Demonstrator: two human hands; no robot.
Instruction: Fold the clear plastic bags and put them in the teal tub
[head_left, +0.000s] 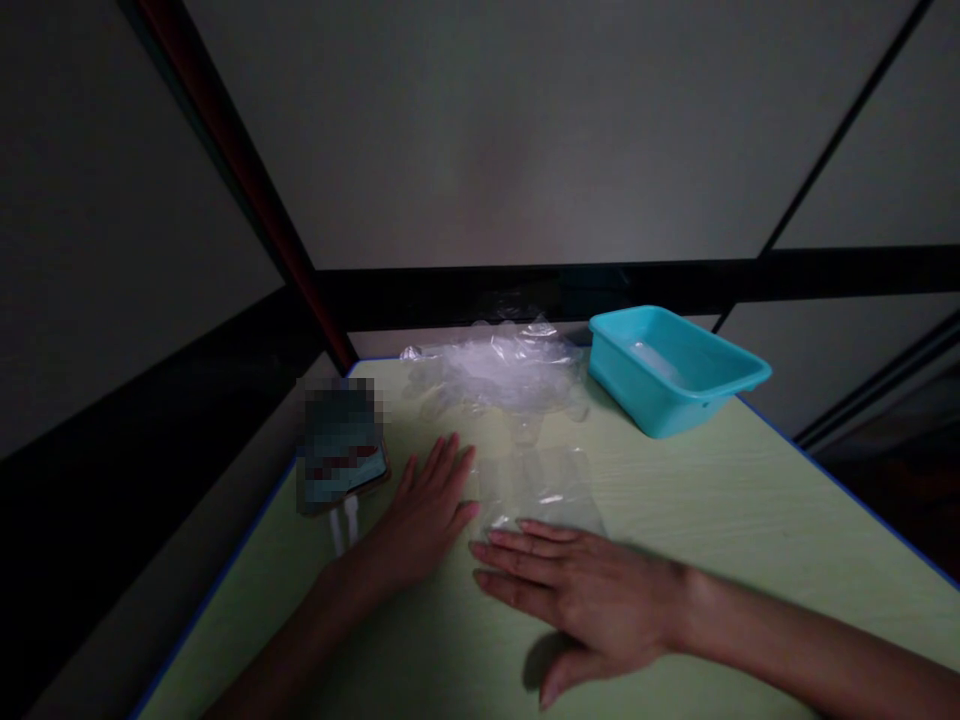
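Observation:
A clear plastic sheet [541, 484], which looks like a disposable glove, lies flat on the table. My right hand [581, 590] rests over its near edge with the fingers stretched out to the left and the thumb apart. What lies beneath the palm is hidden. Just left of the sheet, my left hand [435, 505] lies flat on the tabletop, fingers spread and holding nothing. Beyond both hands sits a loose pile of clear plastic gloves [502, 370], crumpled and shiny, near the table's far edge.
A turquoise plastic basin [667, 400] stands at the back right with something pale inside. To the left is a phone-like device [345, 450], partly blurred out, with white strips [345, 522] below it. The pale green table [720, 530] has a blue edge; panels rise behind it.

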